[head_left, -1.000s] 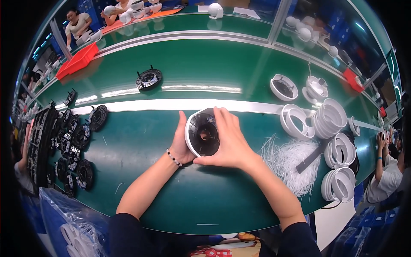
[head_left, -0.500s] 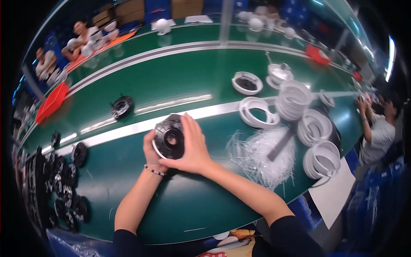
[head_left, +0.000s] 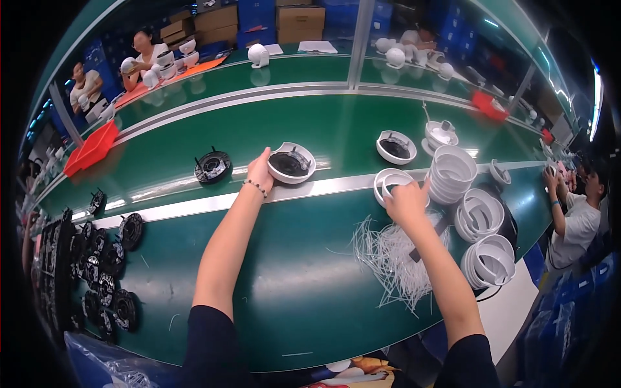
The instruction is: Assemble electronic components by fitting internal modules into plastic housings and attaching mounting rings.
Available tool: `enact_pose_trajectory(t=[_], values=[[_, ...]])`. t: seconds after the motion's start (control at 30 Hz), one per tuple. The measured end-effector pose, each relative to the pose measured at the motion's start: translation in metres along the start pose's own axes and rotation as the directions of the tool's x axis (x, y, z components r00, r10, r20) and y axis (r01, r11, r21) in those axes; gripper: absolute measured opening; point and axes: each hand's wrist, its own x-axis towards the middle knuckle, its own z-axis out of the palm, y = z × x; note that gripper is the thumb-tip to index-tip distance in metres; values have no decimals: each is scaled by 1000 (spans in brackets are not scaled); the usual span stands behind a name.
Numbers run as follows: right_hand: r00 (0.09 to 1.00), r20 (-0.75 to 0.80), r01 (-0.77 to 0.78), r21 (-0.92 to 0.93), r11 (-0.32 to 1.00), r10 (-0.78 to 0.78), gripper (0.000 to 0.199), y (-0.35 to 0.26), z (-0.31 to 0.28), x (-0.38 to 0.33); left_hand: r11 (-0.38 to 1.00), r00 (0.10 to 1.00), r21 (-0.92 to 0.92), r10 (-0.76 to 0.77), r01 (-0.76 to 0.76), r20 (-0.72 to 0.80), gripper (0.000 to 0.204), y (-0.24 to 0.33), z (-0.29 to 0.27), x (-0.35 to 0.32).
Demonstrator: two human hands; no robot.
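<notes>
My left hand [head_left: 261,172] grips the left edge of a white round housing [head_left: 309,173] with a black disc [head_left: 288,163] set in it. The housing is at the far side of the pale metal strip, on the green belt. My right hand [head_left: 409,202] is closed on the near edge of an open white plastic ring [head_left: 381,180]; its fingertips are partly hidden. Behind that ring lies another white housing [head_left: 389,158] with a black insert. A loose black round part [head_left: 213,166] lies on the belt left of my left hand.
Stacked white rings [head_left: 451,174] stand at the right, beside a pile of thin white strips [head_left: 394,262]. Several black round parts [head_left: 107,284] crowd the left end. Red trays [head_left: 90,149] sit along the far rail. Co-workers [head_left: 582,213] are at the right and across the line.
The black disc in its white housing went from between both hands to the belt side, now in my left hand only. My right hand let go and moved right onto the white ring.
</notes>
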Motion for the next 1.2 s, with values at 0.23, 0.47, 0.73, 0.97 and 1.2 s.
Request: enact_pose_trajectory(t=[0.23, 0.47, 0.73, 0.97, 1.2], values=[[974, -215, 95, 123, 988, -67, 14, -1, -37, -13, -39, 611, 917, 735, -396, 295, 26, 86, -18, -21], [777, -328, 629, 439, 641, -537, 13, -79, -64, -60, -60, 800, 992, 598, 113, -55, 66, 104, -81, 8], [735, -13, 489, 703, 517, -678, 41, -110, -30, -34, 22, 844, 995, 529, 94, -91, 73, 104, -76, -6], [931, -36, 282, 705, 651, -364, 31, -119, 48, 44, 97, 858, 991, 497, 92, -128, 69, 87, -87, -8], [949, -160, 308, 665, 680, -273, 25, -111, 76, 86, 714, 936, 699, 268, -33, -230, 61, 79, -92, -25]])
